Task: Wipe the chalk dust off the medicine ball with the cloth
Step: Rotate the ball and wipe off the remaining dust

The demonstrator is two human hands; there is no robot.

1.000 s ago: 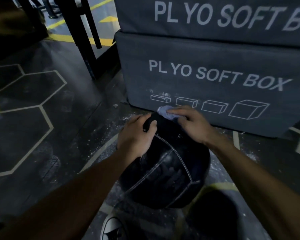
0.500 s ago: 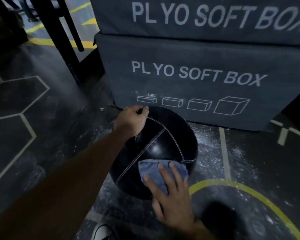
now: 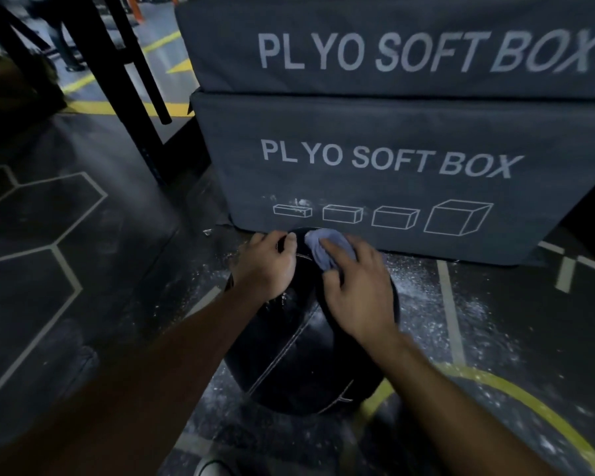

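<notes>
At the left of the frame the dark floor (image 3: 83,235) carries pale hexagon lines, with black rack legs (image 3: 124,80) in the upper left. Just left of centre the left hand (image 3: 265,266) rests on the upper left of the black medicine ball (image 3: 289,355), its fingers (image 3: 282,240) curled over the ball's far edge. The ball sits low in the centre on the floor, just in front of the lower plyo soft box (image 3: 375,166). On its top the right hand (image 3: 358,290) presses the blue cloth (image 3: 325,245) — fingers spread fairly flat over it. White chalk dust (image 3: 426,286) speckles the floor to the right, beside a yellow curved line (image 3: 529,403).
</notes>
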